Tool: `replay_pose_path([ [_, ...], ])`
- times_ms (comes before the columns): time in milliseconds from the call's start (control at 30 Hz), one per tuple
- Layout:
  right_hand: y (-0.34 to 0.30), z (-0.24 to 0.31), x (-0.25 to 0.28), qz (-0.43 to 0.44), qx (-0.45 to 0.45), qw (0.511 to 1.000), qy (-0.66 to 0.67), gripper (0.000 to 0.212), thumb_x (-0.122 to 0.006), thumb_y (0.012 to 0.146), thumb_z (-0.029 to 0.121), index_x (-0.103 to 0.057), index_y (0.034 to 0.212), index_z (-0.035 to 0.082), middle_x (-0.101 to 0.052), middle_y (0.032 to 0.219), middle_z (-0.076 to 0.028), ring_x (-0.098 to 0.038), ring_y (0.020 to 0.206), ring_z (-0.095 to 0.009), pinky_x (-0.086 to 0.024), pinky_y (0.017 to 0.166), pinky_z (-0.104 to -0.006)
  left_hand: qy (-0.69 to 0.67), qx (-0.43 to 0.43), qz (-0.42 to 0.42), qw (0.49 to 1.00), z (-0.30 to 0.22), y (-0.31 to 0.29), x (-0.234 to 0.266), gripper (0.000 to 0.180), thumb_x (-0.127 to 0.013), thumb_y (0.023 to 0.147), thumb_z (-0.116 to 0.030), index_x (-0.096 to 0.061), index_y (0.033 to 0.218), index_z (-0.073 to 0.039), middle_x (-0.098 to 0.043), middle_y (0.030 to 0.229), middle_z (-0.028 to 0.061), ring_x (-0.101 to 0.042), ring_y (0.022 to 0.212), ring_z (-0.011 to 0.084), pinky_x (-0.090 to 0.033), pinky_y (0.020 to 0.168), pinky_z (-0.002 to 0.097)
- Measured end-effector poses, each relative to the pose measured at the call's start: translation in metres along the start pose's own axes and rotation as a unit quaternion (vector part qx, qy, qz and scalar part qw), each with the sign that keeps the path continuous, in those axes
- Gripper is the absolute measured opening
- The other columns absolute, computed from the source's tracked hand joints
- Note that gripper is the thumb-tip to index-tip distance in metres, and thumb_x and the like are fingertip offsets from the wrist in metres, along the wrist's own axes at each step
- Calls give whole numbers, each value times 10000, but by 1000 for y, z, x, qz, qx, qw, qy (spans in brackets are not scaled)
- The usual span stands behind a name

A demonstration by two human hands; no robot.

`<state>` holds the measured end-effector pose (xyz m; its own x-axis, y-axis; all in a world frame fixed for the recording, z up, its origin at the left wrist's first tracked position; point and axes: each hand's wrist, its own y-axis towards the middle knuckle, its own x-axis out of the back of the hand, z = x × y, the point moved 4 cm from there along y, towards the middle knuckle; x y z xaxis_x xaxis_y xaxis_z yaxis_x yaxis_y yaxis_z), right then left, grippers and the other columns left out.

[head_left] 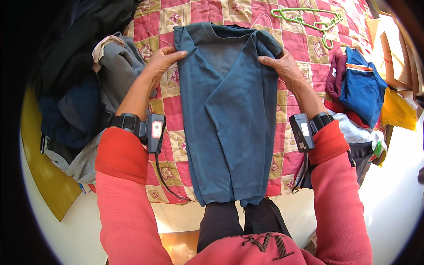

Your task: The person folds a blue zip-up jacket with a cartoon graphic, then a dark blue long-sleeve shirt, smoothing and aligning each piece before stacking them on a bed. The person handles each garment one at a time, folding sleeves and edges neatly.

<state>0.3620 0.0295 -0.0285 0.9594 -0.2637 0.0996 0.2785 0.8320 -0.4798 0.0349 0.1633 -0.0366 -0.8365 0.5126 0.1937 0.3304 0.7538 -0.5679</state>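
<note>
A dark teal sweatshirt [234, 145] lies on the bed in front of me, its sleeves folded inward over the body and its neckline at the far end. My left hand [164, 61] grips its upper left edge, thumb on top and fingers tucked beneath. On the opposite side, my right hand [282, 66] pinches the upper right edge near the shoulder in the same way. The fingertips of both hands are hidden by the cloth. The lower hem hangs at the near edge of the bed, close to my legs.
The bed has a red and tan checked quilt [170, 165]. A green hanger [309, 21] lies at the far right, and a pink hanger [263, 18] shows behind the sweatshirt. Dark and grey clothes [119, 66] are heaped left; folded blue clothing [362, 88] is stacked right.
</note>
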Motion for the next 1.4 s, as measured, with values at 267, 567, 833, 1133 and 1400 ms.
replay_pose_path([
  [267, -7, -6, -13, -59, -22, 997, -46, 690, -863, 705, 128, -543, 1297, -20, -666, 1146, -122, -651, 1008, -212, -524, 918, -333, 81, 64, 63, 993, 3, 8, -5, 438, -794, 804, -375, -656, 1131, -118, -669, 1075, -23, -565, 1056, 100, -366, 924, 292],
  [567, -9, -18, -19, 4, -100, 994, 49, 683, -861, 713, 95, -521, 1293, -20, -664, 1133, -126, -670, 972, -225, -544, 911, -342, -128, 63, 95, 985, 9, -1, -5, 427, -769, 845, -229, -618, 1212, -72, -674, 1178, 45, -614, 1099, 163, -447, 1003, 335],
  [833, 1, -14, -19, -15, -51, 997, 57, 642, -812, 695, 6, -555, 1283, -10, -660, 1138, -109, -637, 1016, -201, -523, 913, -337, -135, 80, 104, 982, 13, 9, -16, 466, -772, 834, -161, -576, 1244, -59, -668, 1177, 53, -632, 1081, 178, -465, 983, 339],
  [1133, -39, -18, -14, -21, 215, 967, -135, 263, -689, 766, -54, -692, 995, 75, -677, 1102, -36, -650, 979, -219, -509, 855, -361, -31, -12, 67, 997, 9, -20, -22, 216, -660, 840, 36, -702, 1039, -37, -730, 993, 52, -676, 959, 169, -526, 868, 313],
  [1400, -98, -29, -14, 57, 452, 731, -508, 327, -597, 746, 26, -691, 1048, 109, -635, 1252, -23, -523, 1247, -225, -372, 1063, -429, 548, -480, 0, 685, 13, -99, -45, 339, -608, 787, -44, -698, 1098, -143, -547, 1410, -5, -445, 1363, 214, -312, 1165, 430],
])
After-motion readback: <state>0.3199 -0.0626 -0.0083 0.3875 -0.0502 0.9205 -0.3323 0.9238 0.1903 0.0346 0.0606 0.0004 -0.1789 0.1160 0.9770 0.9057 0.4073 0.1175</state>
